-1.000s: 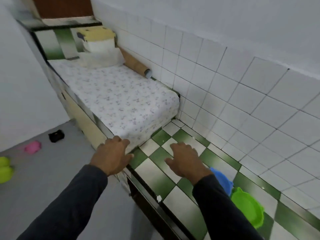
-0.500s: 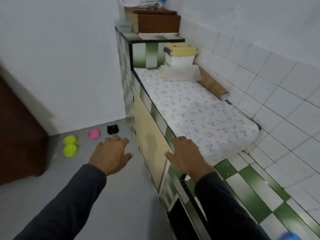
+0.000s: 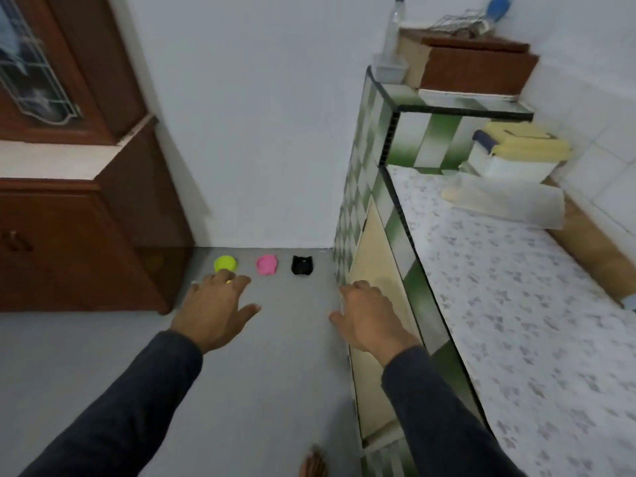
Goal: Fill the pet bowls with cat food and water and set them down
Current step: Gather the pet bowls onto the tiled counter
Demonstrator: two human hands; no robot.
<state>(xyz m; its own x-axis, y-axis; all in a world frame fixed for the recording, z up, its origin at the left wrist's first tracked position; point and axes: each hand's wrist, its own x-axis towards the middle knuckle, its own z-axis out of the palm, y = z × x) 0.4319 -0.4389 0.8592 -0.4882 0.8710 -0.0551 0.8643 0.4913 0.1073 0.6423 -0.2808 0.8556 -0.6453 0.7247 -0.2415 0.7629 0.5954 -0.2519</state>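
Hands both out in front, palms down, fingers spread and relaxed, holding nothing: left hand (image 3: 215, 309) over the grey floor (image 3: 268, 390), right hand (image 3: 370, 320) just beside the tiled counter (image 3: 418, 294) edge. Three pet bowls sit in a row on the floor by the far wall: yellow-green bowl (image 3: 225, 263), pink bowl (image 3: 267, 264), black bowl (image 3: 301, 265), apart from one another. Left fingertips overlap the yellow-green bowl in view. Wooden cabinet (image 3: 69, 235) to the left. Patterned cloth (image 3: 516, 304) covers the countertop.
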